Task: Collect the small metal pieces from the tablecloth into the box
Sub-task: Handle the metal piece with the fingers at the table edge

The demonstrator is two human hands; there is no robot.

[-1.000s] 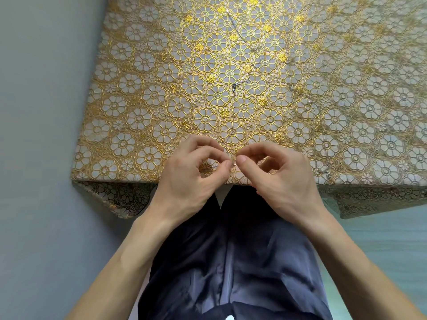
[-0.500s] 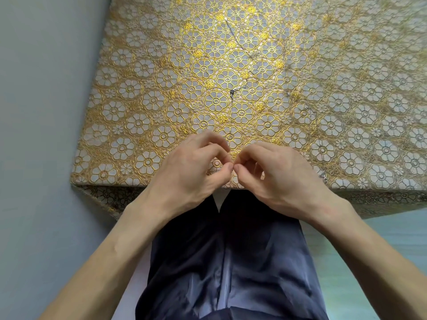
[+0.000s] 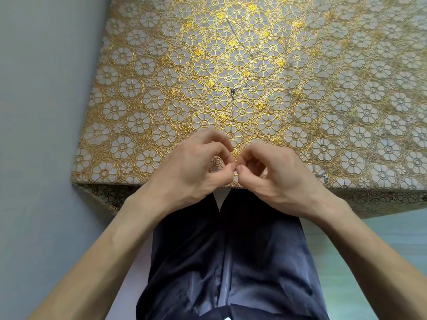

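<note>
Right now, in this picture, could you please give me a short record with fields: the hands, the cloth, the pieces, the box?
Left hand: fingers curled, thumb and forefinger tips together, over the near edge of the tablecloth
Right hand: same pose, its fingertips beside the left hand's
Held thing: too small to tell
Small dark piece: lies on the tablecloth, farther in, apart from both hands
Box: not in view
</note>
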